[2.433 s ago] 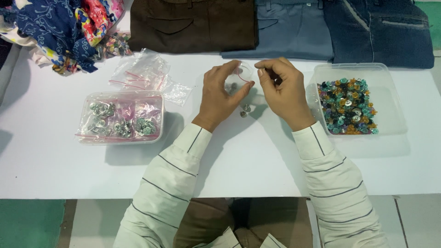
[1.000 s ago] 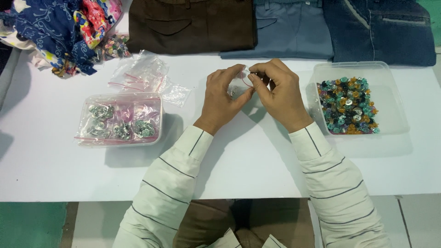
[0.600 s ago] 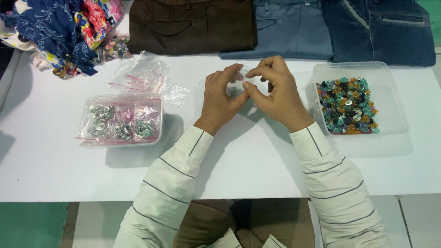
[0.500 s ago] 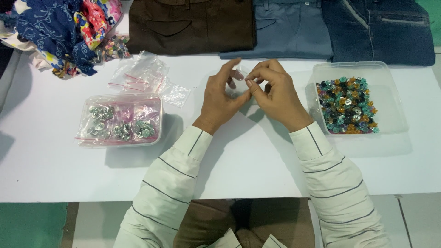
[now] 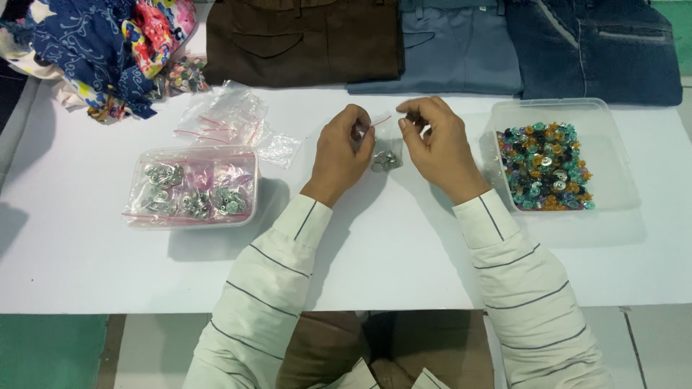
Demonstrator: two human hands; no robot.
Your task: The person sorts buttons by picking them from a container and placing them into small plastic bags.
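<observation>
Both hands hold a small clear zip bag (image 5: pixel 384 148) just above the white table (image 5: pixel 375 245). My left hand (image 5: pixel 342 153) pinches the bag's left top corner, and my right hand (image 5: pixel 436 144) pinches its right top corner by the red seal strip. Several small silver buttons (image 5: pixel 386 161) hang in the bottom of the bag between the two hands.
A clear tub (image 5: pixel 192 189) of bagged silver buttons sits at the left, with loose empty zip bags (image 5: pixel 229 122) behind it. A clear tray (image 5: pixel 555 162) of coloured buttons stands at the right. Folded brown, grey-blue and denim trousers (image 5: pixel 447 39) line the far edge; patterned fabric (image 5: pixel 94 43) lies far left.
My hands have moved slightly apart along the top of the bag, stretching its mouth. The silver buttons now hang visible between them.
</observation>
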